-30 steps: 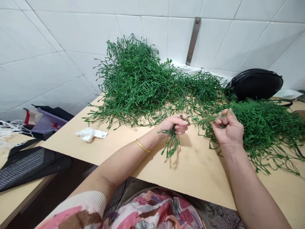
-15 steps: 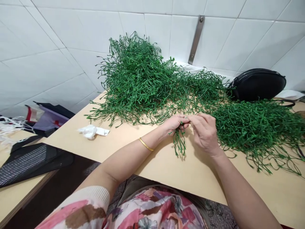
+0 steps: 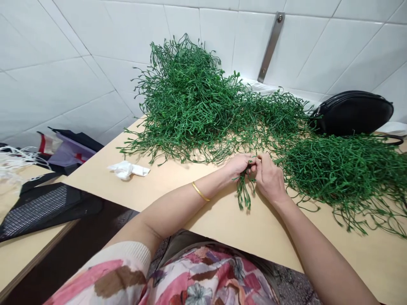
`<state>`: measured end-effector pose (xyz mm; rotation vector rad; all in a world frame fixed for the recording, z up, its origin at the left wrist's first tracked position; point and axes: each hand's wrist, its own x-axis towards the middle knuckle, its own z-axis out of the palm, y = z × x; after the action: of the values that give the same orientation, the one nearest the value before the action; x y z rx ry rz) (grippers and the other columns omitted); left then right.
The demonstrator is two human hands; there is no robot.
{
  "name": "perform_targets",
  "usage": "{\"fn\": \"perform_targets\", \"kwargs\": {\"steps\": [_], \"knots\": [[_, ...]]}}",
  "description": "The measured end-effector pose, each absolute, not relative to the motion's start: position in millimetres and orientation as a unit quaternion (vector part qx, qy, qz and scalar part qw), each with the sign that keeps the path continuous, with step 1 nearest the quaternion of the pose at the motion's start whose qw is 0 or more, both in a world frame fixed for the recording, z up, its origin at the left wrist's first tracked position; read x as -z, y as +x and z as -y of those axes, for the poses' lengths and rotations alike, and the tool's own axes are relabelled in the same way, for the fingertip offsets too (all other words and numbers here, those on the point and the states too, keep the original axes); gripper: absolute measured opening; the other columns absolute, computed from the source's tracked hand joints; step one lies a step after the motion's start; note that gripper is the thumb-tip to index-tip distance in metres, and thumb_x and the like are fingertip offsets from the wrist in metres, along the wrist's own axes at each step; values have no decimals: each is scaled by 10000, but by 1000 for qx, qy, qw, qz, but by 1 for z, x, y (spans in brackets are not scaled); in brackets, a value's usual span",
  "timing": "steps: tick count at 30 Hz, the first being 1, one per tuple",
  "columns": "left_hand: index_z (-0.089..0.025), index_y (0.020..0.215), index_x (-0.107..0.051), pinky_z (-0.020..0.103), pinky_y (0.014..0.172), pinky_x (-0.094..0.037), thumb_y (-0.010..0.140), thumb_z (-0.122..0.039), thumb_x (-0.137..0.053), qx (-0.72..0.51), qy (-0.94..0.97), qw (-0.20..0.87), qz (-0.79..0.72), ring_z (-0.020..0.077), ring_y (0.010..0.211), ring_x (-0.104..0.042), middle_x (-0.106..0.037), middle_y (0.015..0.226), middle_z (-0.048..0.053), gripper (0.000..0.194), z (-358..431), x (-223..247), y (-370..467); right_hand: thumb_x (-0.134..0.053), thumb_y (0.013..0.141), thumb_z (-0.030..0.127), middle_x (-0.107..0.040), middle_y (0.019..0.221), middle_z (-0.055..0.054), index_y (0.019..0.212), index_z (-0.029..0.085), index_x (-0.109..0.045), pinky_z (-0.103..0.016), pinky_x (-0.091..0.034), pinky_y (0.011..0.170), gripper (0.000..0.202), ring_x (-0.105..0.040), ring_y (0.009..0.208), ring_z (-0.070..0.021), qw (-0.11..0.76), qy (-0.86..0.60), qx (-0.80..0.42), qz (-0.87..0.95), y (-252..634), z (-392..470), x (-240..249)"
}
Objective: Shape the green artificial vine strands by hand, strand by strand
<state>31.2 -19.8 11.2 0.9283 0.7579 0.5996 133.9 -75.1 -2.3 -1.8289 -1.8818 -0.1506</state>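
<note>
A small bunch of thin green artificial stems (image 3: 244, 195) hangs from my left hand (image 3: 239, 164), whose fingers are closed around its upper part. My right hand (image 3: 270, 177) meets it from the right, thumb and fingers pinched at the top of the bunch. A bit of green shows between the fingertips, though most of the grip is hidden. Behind my hands rises a large tangled heap of the same green stems (image 3: 193, 97). Another pile of green stems (image 3: 343, 169) lies to the right of my right hand.
A crumpled white tissue (image 3: 127, 169) lies on the pale wooden table (image 3: 222, 228), left of my arm. At the back right, a black zipped bag (image 3: 356, 112) stands by the tiled wall (image 3: 216, 38). A black mesh item (image 3: 38, 212) and white strings (image 3: 19, 163) lie at the left.
My right hand has come in closer to my left, its fingers now lower and more curled at the bunch. The whole view has shifted slightly.
</note>
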Motion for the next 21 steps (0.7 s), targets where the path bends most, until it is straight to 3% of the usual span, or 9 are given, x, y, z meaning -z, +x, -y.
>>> {"fn": "perform_targets", "kwargs": {"steps": [4,13,21], "knots": [[-121,511,-454,155,405,-260,682,-50,-529,-349,481,714,-370,14,374,-354,-434,433,-51,199,21,-3,38,-335,871,223,-597,768,-81,876,144,-523,-285,-196,519,205,-462,556,-153,149,-723,108,666,129,77,-1],[-132,526,-459,146,373,-279,778,-111,-453,-264,444,778,-357,30,335,-369,-479,416,-14,253,10,-8,28,-299,900,263,-593,877,-93,953,145,-518,-269,-251,537,254,-503,667,-164,186,-698,34,690,132,79,-6],[-132,556,-488,160,379,-316,779,-108,-478,-294,530,692,-392,39,342,-413,-494,435,-19,224,15,-3,34,-313,895,254,-577,898,-90,919,155,-550,-278,-184,494,259,-487,570,-134,56,-703,97,702,136,80,-4]]}}
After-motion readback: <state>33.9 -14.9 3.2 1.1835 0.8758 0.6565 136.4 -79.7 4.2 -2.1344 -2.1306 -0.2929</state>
